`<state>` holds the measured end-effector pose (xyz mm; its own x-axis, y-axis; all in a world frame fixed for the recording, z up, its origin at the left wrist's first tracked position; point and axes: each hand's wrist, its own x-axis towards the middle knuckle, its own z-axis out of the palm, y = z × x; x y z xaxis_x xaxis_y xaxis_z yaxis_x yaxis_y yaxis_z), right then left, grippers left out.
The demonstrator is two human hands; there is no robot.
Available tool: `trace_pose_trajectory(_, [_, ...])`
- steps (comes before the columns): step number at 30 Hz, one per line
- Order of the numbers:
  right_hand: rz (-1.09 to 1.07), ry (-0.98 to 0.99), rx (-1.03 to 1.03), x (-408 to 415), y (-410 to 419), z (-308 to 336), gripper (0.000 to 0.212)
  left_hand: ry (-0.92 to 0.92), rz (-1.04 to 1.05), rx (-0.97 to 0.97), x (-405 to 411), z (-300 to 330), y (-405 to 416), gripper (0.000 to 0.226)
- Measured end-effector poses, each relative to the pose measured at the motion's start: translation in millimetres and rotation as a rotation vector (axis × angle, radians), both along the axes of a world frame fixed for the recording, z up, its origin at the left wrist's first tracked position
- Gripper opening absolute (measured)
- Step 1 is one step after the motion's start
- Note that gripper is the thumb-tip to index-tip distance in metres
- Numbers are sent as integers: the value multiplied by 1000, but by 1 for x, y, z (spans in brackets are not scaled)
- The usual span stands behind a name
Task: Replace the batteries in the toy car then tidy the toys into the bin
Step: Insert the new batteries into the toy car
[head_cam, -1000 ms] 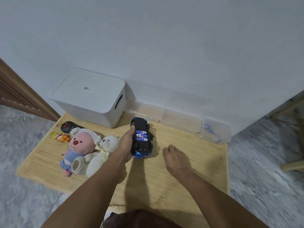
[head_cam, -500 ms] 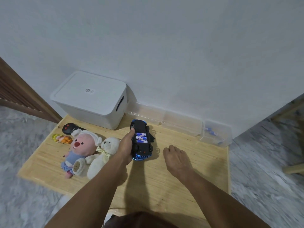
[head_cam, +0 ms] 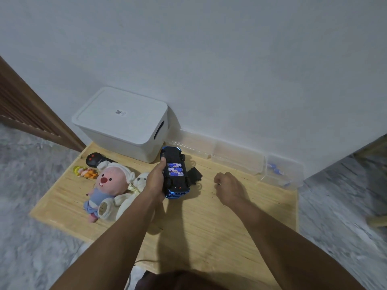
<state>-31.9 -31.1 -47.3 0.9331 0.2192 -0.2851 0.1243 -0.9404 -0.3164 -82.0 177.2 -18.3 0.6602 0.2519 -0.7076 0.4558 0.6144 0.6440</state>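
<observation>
The blue toy car (head_cam: 175, 186) lies upside down on the wooden table (head_cam: 209, 227), its battery bay open with three blue batteries (head_cam: 175, 169) in it. My left hand (head_cam: 156, 181) grips the car's left side. A black battery cover (head_cam: 195, 174) lies just right of the car. My right hand (head_cam: 228, 187) hovers to the right of it with fingers curled; nothing shows in it. The white bin (head_cam: 121, 126) stands at the back left with its lid on.
A pink plush (head_cam: 109, 183), a white bear (head_cam: 134, 193), a black remote (head_cam: 94, 160) and a small orange figure (head_cam: 84, 171) lie left of the car. Clear boxes (head_cam: 236, 162) line the wall; the rightmost (head_cam: 280, 172) holds blue batteries.
My right hand has lifted off the table and its fingers have curled in. The left hand keeps its grip on the car.
</observation>
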Motion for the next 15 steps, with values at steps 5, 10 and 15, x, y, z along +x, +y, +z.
trace_pose_trajectory(5, [-12, -12, 87, 11, 38, 4, 21, -12, 21, -15, -1, -1, 8, 52])
trace_pose_trajectory(10, [-71, 77, -10, 13, 75, 2, 55, -37, 23, -39, -2, -5, 18, 51])
trace_pose_trajectory(15, [-112, 94, 22, 10, 84, -6, 57, -26, 25, -20, -3, -7, 25, 51])
